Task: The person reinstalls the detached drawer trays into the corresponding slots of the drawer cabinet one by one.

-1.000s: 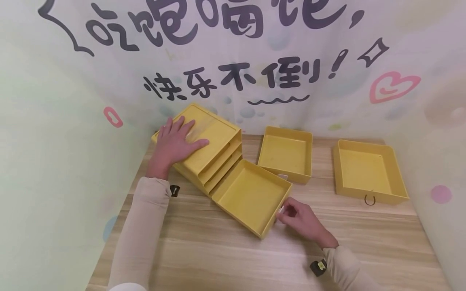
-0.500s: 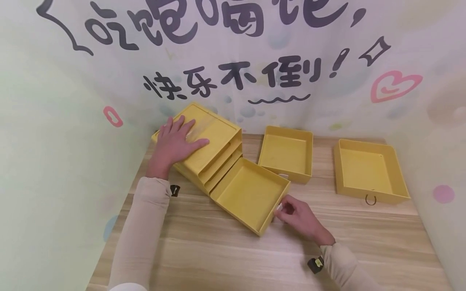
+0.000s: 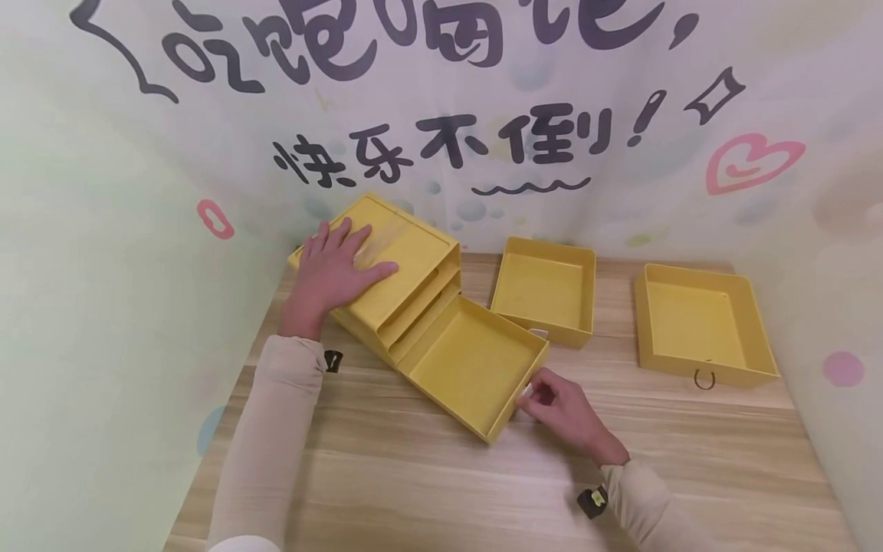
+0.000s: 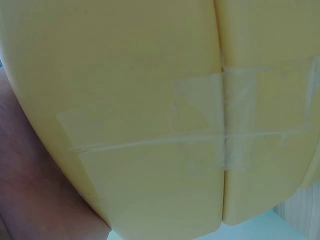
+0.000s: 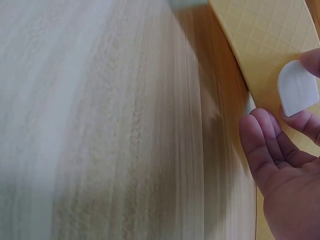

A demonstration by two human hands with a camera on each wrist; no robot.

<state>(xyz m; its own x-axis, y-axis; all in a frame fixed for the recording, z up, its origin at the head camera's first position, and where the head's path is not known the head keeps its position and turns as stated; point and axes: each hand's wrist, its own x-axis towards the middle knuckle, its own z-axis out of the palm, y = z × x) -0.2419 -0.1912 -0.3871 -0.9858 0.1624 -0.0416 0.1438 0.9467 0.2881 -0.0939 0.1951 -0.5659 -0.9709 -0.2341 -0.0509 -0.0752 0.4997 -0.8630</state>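
Note:
A yellow drawer cabinet (image 3: 407,264) stands at an angle near the back left, with several open slots in its front. My left hand (image 3: 329,274) rests on its top with the fingers spread. From the lowest visible slot sticks out a yellow drawer (image 3: 476,368), most of its length outside. My right hand (image 3: 566,410) pinches the white pull tab (image 5: 298,89) on that drawer's front between thumb and finger. In the left wrist view, clear tape (image 4: 200,120) crosses a seam on the cabinet's side.
Two more yellow drawers lie apart on the wooden table (image 3: 428,491): a nearer drawer (image 3: 541,291) behind the pulled-out one, and a far-right drawer (image 3: 704,322) with a dark ring pull. A printed cloth wall (image 3: 455,92) closes off the back and sides.
The drawer in my right hand has slid slightly back toward the cabinet, up and to the left in the head view. My left hand has stayed on the top.

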